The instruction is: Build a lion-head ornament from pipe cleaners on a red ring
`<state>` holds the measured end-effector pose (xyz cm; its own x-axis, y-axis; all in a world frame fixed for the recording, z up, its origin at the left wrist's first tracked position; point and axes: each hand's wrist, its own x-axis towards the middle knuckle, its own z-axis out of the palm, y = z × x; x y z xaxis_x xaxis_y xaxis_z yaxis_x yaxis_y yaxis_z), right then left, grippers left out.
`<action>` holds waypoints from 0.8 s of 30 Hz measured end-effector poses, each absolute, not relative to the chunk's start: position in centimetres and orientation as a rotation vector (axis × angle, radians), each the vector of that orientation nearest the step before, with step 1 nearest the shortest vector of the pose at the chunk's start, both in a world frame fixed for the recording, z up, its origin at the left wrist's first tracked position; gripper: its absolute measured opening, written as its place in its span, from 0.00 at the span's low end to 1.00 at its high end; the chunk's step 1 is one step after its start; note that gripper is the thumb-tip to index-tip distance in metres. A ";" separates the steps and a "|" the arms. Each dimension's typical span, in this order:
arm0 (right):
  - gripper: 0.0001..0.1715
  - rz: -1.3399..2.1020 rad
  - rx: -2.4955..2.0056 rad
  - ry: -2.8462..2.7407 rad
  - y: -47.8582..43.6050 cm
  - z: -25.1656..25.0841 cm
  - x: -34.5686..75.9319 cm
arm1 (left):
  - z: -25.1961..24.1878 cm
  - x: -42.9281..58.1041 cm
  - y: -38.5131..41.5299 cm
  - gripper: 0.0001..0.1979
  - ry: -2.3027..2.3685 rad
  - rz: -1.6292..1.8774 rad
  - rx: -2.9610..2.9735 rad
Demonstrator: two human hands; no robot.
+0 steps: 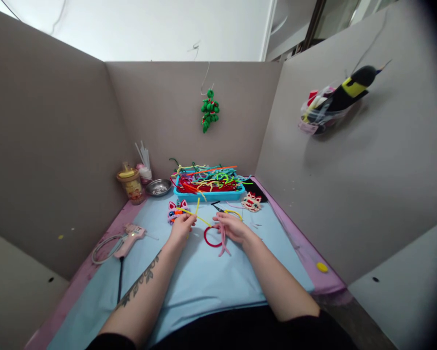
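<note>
My left hand [182, 227] is closed on a yellow pipe cleaner [198, 217] that runs across to my right hand [232, 226], whose fingers also pinch it. A red pipe-cleaner ring [208, 240] and a pink pipe cleaner [224, 244] lie on the light blue mat [204, 277] just below my right hand. A small colourful cat-shaped pipe-cleaner figure [174, 210] lies beside my left hand.
A blue tray [207, 196] heaped with coloured pipe cleaners stands at the back. A pink glue gun [131, 236] with its cable lies left. A jar [132, 184], a metal dish [159, 187], a second figure [251, 201] and grey partition walls surround the mat.
</note>
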<state>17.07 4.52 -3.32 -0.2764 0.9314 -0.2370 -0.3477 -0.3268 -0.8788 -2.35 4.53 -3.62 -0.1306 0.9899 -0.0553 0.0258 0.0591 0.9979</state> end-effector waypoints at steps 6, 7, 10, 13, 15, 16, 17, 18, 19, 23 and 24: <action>0.35 1.713 -0.934 -1.078 3.9 -3.0 17.7 | -3.6 -2.2 4.4 0.15 1.349 1.207 1.117; 0.36 1.693 -0.928 -1.101 3.9 -3.0 17.6 | -3.5 -2.2 4.3 0.15 1.340 1.195 1.120; 0.36 1.655 -0.880 -1.141 3.9 -2.9 17.4 | -3.1 -1.9 3.7 0.15 1.244 1.100 1.088; 0.32 1.556 -0.837 -1.109 3.9 -3.0 16.6 | -2.9 -1.2 2.7 0.14 1.025 0.943 1.007; 0.31 1.480 -0.826 -1.063 3.9 -3.2 15.8 | -2.9 -0.6 2.2 0.14 0.899 0.851 0.984; 0.31 1.460 -0.828 -1.038 3.8 -3.3 15.4 | -2.9 -0.3 2.0 0.13 0.859 0.824 0.993; 0.31 1.442 -0.837 -1.034 3.7 -3.3 15.1 | -2.9 -0.1 1.8 0.13 0.837 0.810 1.010; 0.30 1.415 -0.852 -1.037 3.6 -3.4 14.8 | -3.0 0.1 1.7 0.13 0.831 0.812 1.032; 0.29 1.389 -0.876 -1.050 3.6 -3.4 14.6 | -3.0 0.2 1.7 0.13 0.834 0.824 1.055; 0.25 1.331 -0.950 -1.133 3.3 -3.5 14.6 | -2.8 0.2 1.7 0.13 0.870 0.878 1.101; 0.26 1.335 -0.950 -1.148 3.3 -3.5 14.6 | -2.7 0.2 1.7 0.13 0.871 0.880 1.098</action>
<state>14.62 3.31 -3.46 -0.0975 0.9926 0.0729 -0.2208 0.0499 -0.9740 0.16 1.66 -2.66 0.3932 0.9084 -0.1425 -0.1511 0.2167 0.9645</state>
